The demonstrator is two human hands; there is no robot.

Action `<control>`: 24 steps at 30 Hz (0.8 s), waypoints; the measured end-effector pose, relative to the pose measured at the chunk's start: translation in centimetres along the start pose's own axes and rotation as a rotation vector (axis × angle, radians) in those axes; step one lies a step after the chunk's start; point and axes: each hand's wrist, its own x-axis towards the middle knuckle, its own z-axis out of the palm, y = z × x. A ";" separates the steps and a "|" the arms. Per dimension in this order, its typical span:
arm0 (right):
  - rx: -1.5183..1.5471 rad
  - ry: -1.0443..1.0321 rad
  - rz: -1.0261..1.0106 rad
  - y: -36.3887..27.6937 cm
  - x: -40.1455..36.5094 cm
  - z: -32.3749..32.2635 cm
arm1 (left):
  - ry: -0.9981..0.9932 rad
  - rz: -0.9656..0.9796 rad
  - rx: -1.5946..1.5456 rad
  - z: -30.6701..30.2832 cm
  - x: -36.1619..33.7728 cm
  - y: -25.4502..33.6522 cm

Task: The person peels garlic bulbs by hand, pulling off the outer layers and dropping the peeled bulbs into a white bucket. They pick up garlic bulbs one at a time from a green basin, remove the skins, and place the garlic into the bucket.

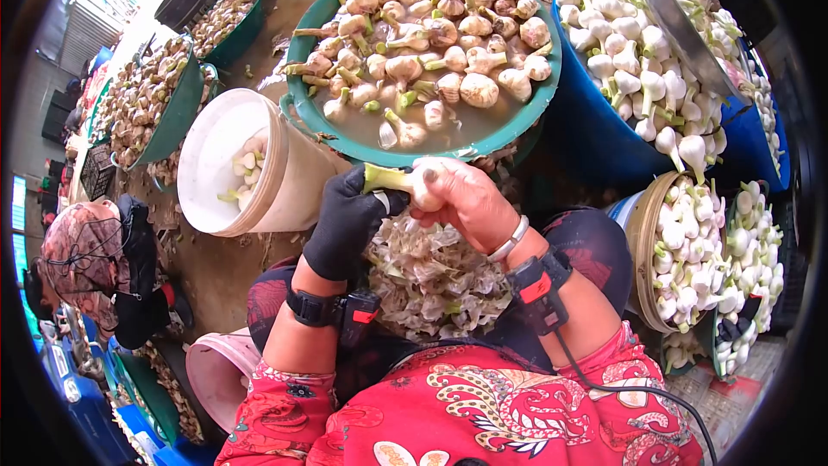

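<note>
My left hand (349, 220), in a black glove, is closed around the green-white stem of a garlic bulb (390, 178). A small pale metallic piece shows at its fingers; whether it is a ring or a blade I cannot make out. My bare right hand (473, 205) grips the bulb end, thumb on top, covering part of it. Just beyond both hands stands a green basin (302, 125) of cloudy water, filled with unpeeled garlic (404, 67). Below the hands, between my knees, lies a heap of papery garlic skins (435, 280).
A white bucket (203, 142) with a few peeled bulbs stands to the left. On the right, a blue tub (576, 112) and a bucket (649, 267) hold peeled garlic. Green basins (177, 116) of unpeeled garlic and a person in a patterned head covering (82, 246) are at far left.
</note>
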 end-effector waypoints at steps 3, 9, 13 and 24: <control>0.135 -0.066 0.286 -0.4 0.2 -0.9 | 0.014 0.058 0.124 0.7 -0.1 -0.2; 0.233 -0.185 0.525 -0.7 0.0 -1.3 | -0.037 0.100 0.097 -0.5 0.7 -1.9; 0.273 -0.195 0.397 -0.3 -0.4 -1.0 | -0.017 0.159 0.116 0.9 0.6 -1.2; -0.045 -0.017 -0.073 0.3 0.8 -0.5 | 0.007 -0.041 -0.186 1.1 0.5 0.0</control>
